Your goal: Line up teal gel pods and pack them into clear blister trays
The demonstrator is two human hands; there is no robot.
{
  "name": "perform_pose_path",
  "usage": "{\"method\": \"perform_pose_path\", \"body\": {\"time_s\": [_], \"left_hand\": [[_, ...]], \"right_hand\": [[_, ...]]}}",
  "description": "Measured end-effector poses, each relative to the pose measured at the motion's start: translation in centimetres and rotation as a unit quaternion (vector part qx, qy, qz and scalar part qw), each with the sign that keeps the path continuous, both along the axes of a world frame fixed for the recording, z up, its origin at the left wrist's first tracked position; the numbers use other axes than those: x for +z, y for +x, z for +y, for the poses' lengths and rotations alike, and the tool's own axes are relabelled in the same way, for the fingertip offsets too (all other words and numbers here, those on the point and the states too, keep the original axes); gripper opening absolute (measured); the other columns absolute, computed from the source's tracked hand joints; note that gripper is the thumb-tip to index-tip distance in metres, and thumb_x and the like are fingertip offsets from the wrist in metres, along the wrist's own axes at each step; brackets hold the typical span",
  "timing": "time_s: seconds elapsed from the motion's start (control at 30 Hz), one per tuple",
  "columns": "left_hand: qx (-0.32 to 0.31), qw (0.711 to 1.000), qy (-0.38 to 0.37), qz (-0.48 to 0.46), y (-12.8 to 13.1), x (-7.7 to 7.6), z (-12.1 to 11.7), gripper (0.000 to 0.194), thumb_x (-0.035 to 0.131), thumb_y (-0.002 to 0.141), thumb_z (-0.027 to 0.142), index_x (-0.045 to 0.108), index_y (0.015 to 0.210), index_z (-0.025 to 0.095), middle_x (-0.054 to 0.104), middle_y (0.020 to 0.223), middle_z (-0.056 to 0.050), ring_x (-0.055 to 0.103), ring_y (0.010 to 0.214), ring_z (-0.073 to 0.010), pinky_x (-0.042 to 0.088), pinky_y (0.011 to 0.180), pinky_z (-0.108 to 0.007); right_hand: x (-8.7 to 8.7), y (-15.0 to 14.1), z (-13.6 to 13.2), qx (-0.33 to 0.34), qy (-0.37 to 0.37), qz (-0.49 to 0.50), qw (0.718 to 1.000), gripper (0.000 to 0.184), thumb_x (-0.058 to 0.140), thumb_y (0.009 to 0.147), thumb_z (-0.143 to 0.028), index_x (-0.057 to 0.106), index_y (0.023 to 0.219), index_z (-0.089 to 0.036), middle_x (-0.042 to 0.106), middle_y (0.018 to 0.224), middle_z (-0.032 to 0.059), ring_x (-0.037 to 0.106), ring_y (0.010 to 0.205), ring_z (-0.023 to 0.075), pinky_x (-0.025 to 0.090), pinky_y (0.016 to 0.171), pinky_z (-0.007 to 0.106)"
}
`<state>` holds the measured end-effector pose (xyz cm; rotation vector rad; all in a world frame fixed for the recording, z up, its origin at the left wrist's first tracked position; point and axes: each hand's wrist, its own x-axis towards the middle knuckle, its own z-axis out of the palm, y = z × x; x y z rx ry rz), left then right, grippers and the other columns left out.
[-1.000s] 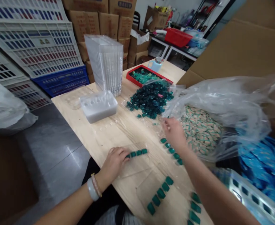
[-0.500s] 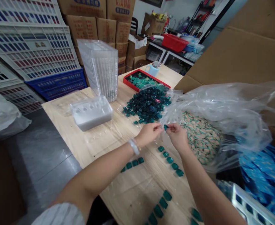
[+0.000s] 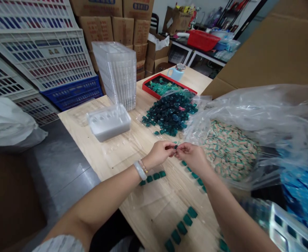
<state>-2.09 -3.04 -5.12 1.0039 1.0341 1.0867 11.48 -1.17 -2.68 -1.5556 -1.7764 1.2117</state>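
Fingertips of my left hand and my right hand meet above the table, both pinching a small dark green piece. The fingers partly cover it. Below them lie rows of flat green squares: a row beside my left wrist, a row partly behind my right forearm, and a nearer row. Just beyond my hands rises a heap of glossy dark green pieces on clear plastic. Right of my right hand, a clear bag holds many small beige-and-green packets.
A tall stack of clear plastic trays and a lower white stack stand on the table to the left. Behind the heap are a red tray and a blue mug. A cardboard flap rises at right.
My right hand has moved left with the green piece, and the fingers of my left hand now close on it too. The view has shifted slightly.
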Motion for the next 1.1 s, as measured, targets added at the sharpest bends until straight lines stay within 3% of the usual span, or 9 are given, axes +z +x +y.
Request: {"method": "perform_pose_path", "body": {"time_s": [0.17, 0.27, 0.33, 0.5, 0.6, 0.73, 0.83, 0.93, 1.1], "left_hand": [[0.019, 0.997, -0.075, -0.011, -0.9, 0.6, -1.5, 0.020, 0.050, 0.068, 0.010, 0.060, 0.085, 0.007, 0.057, 0.062, -0.001, 0.050, 0.049, -0.0057, 0.043, 0.054, -0.021], [0.012, 0.998, -0.026, 0.050, -2.2, 1.3, -2.9, 0.025, 0.048, 0.066, 0.009, 0.061, 0.088, 0.010, 0.057, 0.063, 0.000, 0.048, 0.049, -0.0048, 0.039, 0.050, -0.018], [-0.012, 0.997, -0.001, 0.078, -3.2, 1.6, -4.4, 0.019, 0.049, 0.067, 0.012, 0.061, 0.081, 0.011, 0.055, 0.059, 0.002, 0.046, 0.048, -0.0048, 0.037, 0.048, -0.017], [-0.003, 0.997, -0.081, -0.001, -6.2, 1.6, -9.2, 0.018, 0.043, 0.074, 0.023, 0.053, 0.066, 0.011, 0.047, 0.050, 0.003, 0.043, 0.044, -0.0050, 0.036, 0.047, -0.018], [0.010, 0.994, -0.073, 0.081, -8.1, 1.1, -12.1, 0.021, 0.042, 0.075, 0.022, 0.052, 0.062, 0.011, 0.046, 0.051, 0.003, 0.043, 0.046, -0.0062, 0.037, 0.050, -0.019], [0.051, 0.944, 0.032, 0.325, -10.1, 0.1, -15.6, 0.016, 0.052, 0.073, 0.022, 0.060, 0.085, 0.015, 0.056, 0.074, -0.002, 0.051, 0.070, -0.0124, 0.042, 0.067, -0.025], [0.020, 0.886, 0.092, 0.454, -10.2, -0.9, -17.1, 0.024, 0.059, 0.069, 0.025, 0.057, 0.092, 0.018, 0.054, 0.088, -0.004, 0.049, 0.085, -0.0171, 0.040, 0.077, -0.031], [-0.003, 0.852, 0.102, 0.514, -9.6, -1.6, -17.4, 0.023, 0.062, 0.068, 0.029, 0.056, 0.086, 0.017, 0.052, 0.087, -0.004, 0.047, 0.087, -0.0187, 0.038, 0.079, -0.034], [-0.014, 0.848, 0.098, 0.520, -9.4, -1.1, -17.3, 0.025, 0.062, 0.067, 0.027, 0.054, 0.089, 0.017, 0.051, 0.088, -0.004, 0.046, 0.088, -0.0189, 0.038, 0.081, -0.035]], "right_hand": [[0.1, -0.7, -1.4, 0.001, -0.046, 0.100, 0.994, 0.014, 0.057, 0.061, -0.029, 0.050, 0.064, -0.018, 0.056, 0.053, -0.0028, 0.058, 0.053, 0.0129, 0.048, 0.054, 0.026], [0.7, -1.6, -2.6, 0.030, -0.067, 0.160, 0.984, 0.018, 0.058, 0.064, -0.033, 0.050, 0.066, -0.017, 0.056, 0.056, -0.0019, 0.055, 0.050, 0.0105, 0.046, 0.051, 0.025], [0.9, -2.5, -3.8, 0.043, -0.031, 0.167, 0.984, 0.017, 0.057, 0.068, -0.033, 0.051, 0.069, -0.016, 0.054, 0.058, -0.0022, 0.051, 0.049, 0.0089, 0.044, 0.050, 0.023], [0.4, -5.5, -7.4, 0.178, 0.093, 0.126, 0.972, 0.019, 0.054, 0.074, -0.024, 0.056, 0.093, -0.020, 0.053, 0.084, 0.0035, 0.053, 0.072, 0.0122, 0.045, 0.065, 0.026], [-0.1, -6.8, -9.5, 0.215, 0.123, 0.094, 0.964, 0.013, 0.049, 0.077, -0.021, 0.057, 0.088, -0.019, 0.053, 0.080, 0.0037, 0.052, 0.071, 0.0129, 0.045, 0.063, 0.026], [-0.7, -7.2, -10.9, 0.289, 0.191, -0.047, 0.937, 0.012, 0.047, 0.079, -0.018, 0.056, 0.087, -0.019, 0.053, 0.081, 0.0048, 0.050, 0.076, 0.0153, 0.043, 0.067, 0.029], [-1.5, -7.5, -11.1, 0.384, 0.239, -0.185, 0.872, 0.012, 0.052, 0.075, -0.016, 0.059, 0.085, -0.018, 0.054, 0.083, 0.0054, 0.047, 0.085, 0.0185, 0.039, 0.074, 0.034], [-2.3, -8.1, -11.0, 0.446, 0.241, -0.226, 0.832, 0.013, 0.054, 0.073, -0.013, 0.059, 0.085, -0.017, 0.056, 0.083, 0.0044, 0.046, 0.085, 0.0178, 0.037, 0.075, 0.032], [-2.7, -8.4, -10.8, 0.451, 0.239, -0.249, 0.823, 0.018, 0.056, 0.072, -0.014, 0.059, 0.089, -0.017, 0.057, 0.085, 0.0047, 0.046, 0.086, 0.0183, 0.036, 0.075, 0.032]]}}
